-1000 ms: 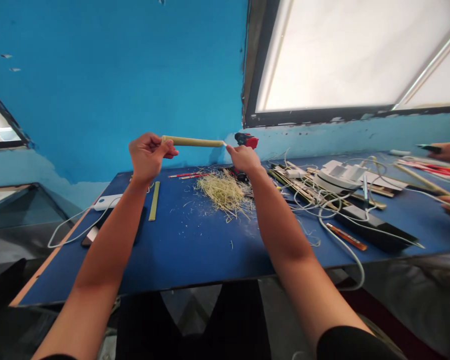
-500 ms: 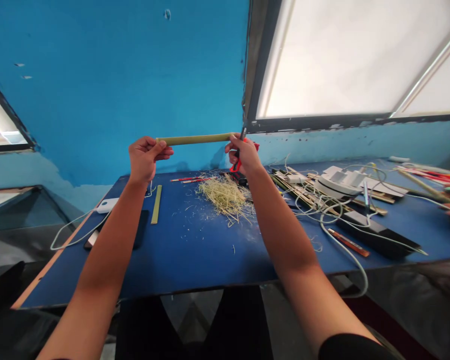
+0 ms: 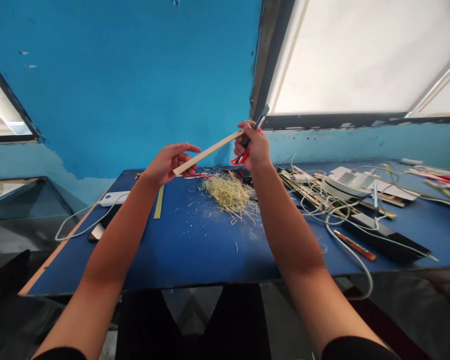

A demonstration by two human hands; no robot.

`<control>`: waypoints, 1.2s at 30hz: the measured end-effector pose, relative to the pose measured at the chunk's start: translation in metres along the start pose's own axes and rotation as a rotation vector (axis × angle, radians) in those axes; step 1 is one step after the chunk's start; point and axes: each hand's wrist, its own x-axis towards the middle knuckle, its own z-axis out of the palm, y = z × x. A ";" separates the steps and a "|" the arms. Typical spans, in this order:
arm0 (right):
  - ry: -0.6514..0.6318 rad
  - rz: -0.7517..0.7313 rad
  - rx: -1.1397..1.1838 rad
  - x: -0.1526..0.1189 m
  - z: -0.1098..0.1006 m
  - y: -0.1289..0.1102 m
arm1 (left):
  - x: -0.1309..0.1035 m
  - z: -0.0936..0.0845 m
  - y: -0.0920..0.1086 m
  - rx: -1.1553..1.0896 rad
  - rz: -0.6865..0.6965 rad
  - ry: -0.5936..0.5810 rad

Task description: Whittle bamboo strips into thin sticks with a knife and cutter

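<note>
A flat pale bamboo strip [image 3: 210, 152] is held in the air, slanting up to the right. My right hand [image 3: 252, 142] pinches its upper end and also holds a tool with red handles [image 3: 241, 159], whose metal part points up. Beside the strip's lower end, my left hand [image 3: 176, 161] has its fingers apart and does not close round the strip. A greenish strip [image 3: 159, 202] lies on the blue table [image 3: 195, 255], just past my left forearm. Fine shavings [image 3: 228, 196] are heaped below and between my hands.
At the right lie a white model boat [image 3: 347, 184], a looped white cable [image 3: 332, 225], a black boat-shaped hull [image 3: 393, 240], an orange-brown cutter [image 3: 355, 245] and many strips. A white power strip [image 3: 113, 198] sits at the left, with a dark flat object partly under my forearm.
My left hand has opened from its grip on the strip's left end. The strip has tilted, left end down, and shows its pale side. The person's hand at the far right has left view.
</note>
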 end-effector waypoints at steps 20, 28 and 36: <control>-0.400 -0.398 -1.031 -0.048 0.041 -0.039 | -0.007 0.050 0.026 -0.004 -0.169 0.288; -0.377 -0.396 -1.062 -0.049 0.040 -0.043 | -0.010 0.057 0.028 0.058 -0.139 0.300; -0.301 -0.400 -1.070 -0.051 0.041 -0.043 | -0.013 0.066 0.034 -0.097 -0.149 0.254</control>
